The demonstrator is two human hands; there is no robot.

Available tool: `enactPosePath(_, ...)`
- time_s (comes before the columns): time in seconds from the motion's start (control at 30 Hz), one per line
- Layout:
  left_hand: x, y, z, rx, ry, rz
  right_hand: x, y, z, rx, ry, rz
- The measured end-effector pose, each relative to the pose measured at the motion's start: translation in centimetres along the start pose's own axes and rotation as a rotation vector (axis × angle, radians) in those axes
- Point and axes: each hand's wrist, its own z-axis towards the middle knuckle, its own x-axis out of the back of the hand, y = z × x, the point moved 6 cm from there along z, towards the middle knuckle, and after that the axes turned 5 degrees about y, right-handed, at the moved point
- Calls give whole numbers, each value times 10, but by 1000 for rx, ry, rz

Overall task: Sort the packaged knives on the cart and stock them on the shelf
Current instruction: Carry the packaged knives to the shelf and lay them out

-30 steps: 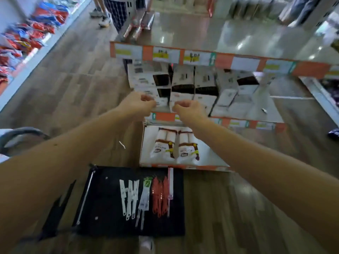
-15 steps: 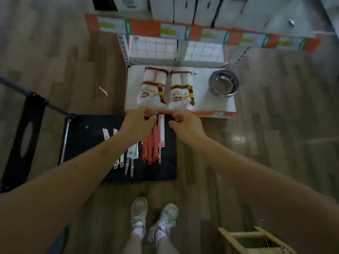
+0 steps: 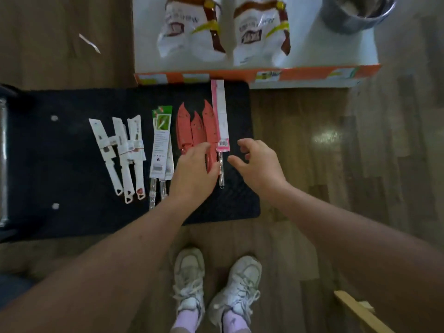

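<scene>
The black cart deck point(image 3: 72, 164) carries, left to right, three white packaged knives point(image 3: 120, 150), two knives in white card with green tops point(image 3: 161, 140), three coral-red knives point(image 3: 192, 126) and one knife in a pink-and-white sleeve point(image 3: 221, 116) with a black barcode. The far shelf point(image 3: 324, 51) is white with an orange edge strip point(image 3: 300, 74) bearing white and yellow labels, and holds two white bags point(image 3: 192, 27) banded in brown and yellow and a grey metal bowl point(image 3: 355, 15). The floor point(image 3: 372, 152) is brown wood-grain plank, and the near shoes point(image 3: 189, 277) are off-white over lilac socks point(image 3: 186, 320)

Wood-plank floor point(image 3: 384, 140) with glare point(image 3: 326, 138); wooden frame point(image 3: 355, 308) lower right.
</scene>
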Motion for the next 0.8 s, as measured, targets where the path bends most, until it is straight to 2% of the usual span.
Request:
enactPosePath(0.17, -59, -43, 37, 15, -31, 35, -52, 52, 39, -82, 1, 3)
enactPosePath(0.37, -94, -79, 60, 86, -63, 93, -99, 87, 70, -181, 18, 28)
enactPosePath(0.67, -119, -85, 65, 212, 34, 57, -135, 112, 85, -415, 93, 303)
enactPosePath(0.8, -116, -87, 67, 243, 43, 22, -138, 115, 88, -468, 47, 374)
